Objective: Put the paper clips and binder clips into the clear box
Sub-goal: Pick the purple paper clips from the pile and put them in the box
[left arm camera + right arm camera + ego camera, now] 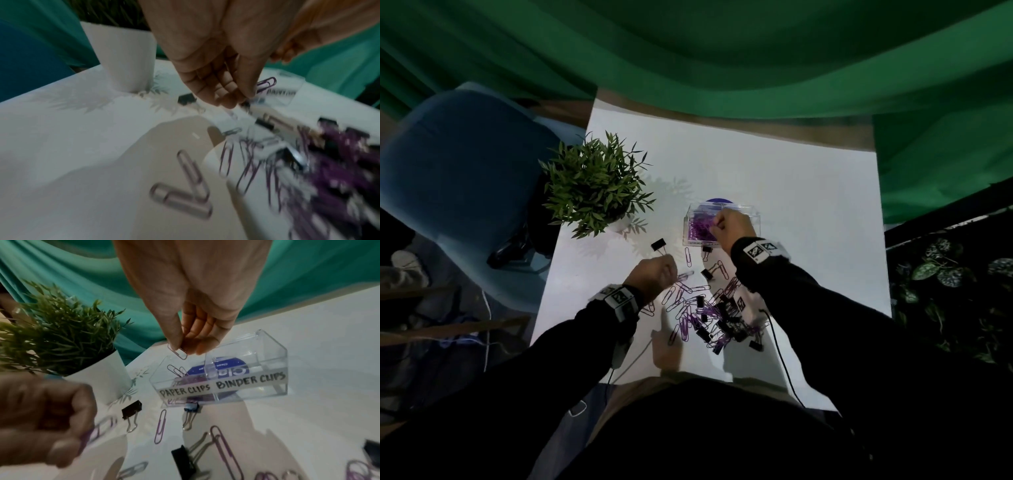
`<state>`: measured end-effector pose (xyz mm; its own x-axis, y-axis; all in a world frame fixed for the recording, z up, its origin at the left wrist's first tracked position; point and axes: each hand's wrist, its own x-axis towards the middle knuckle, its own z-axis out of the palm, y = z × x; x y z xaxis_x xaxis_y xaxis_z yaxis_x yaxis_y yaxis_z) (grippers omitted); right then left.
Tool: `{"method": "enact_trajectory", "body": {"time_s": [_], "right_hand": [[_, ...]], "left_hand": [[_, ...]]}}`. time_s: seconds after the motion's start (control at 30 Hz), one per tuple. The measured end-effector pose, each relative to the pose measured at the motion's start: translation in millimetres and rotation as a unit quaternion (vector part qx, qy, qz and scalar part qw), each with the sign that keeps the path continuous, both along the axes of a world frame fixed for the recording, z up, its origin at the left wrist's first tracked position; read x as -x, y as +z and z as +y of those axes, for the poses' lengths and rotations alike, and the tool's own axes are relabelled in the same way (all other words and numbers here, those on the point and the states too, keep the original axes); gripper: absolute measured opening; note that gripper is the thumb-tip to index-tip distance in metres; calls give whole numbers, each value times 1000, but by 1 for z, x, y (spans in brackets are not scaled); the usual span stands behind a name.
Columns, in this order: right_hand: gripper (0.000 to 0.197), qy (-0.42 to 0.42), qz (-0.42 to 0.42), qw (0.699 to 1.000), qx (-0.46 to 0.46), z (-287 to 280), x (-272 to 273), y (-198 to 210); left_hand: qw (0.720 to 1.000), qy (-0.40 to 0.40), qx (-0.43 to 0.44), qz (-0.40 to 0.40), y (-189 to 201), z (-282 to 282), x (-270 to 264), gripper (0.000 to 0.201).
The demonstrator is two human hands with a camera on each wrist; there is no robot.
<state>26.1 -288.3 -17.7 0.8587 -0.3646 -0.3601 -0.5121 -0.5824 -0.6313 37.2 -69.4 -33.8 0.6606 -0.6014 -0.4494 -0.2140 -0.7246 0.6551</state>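
Observation:
A clear box (pixel 743 213) (pixel 257 363) with two compartments, labelled PAPER CLIPS and BINDER CLIPS, stands mid-table. Purple clips lie in its left compartment. My right hand (pixel 729 228) (pixel 185 347) hovers over that compartment and pinches a purple paper clip (pixel 177 352) between thumb and fingers. My left hand (pixel 654 274) (pixel 242 97) is nearer, above the pile's left edge, pinching another purple paper clip (pixel 686 274) (pixel 266 84). A pile of purple paper clips and black binder clips (pixel 709 315) (pixel 329 162) lies on the white table (pixel 808 257).
A potted green plant (pixel 595 192) (pixel 61 331) in a white pot stands left of the box. Single black binder clips (pixel 659 246) (pixel 131 410) lie between plant and box. A blue chair (pixel 458 185) is left of the table. Cables trail off the near edge.

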Motion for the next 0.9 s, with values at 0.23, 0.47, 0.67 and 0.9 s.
{"method": "enact_trajectory", "body": {"time_s": [0.23,0.47,0.67,0.9], "right_hand": [[18,-23,-14,1000,14,-4,8,-3],[8,110,29,993,25,21,60,-20],[35,272,102,953,82,56,65,-46],[47,393,85,896,190,82,68,-55]], "left_hand": [[992,118,29,-17,29,-60,-46,13],[990,77,-102,-63,16,-48,-38,5],[940,53,-338,-2,-9,23,11,35],[972,36,-233,14,-23,2,44,59]]}}
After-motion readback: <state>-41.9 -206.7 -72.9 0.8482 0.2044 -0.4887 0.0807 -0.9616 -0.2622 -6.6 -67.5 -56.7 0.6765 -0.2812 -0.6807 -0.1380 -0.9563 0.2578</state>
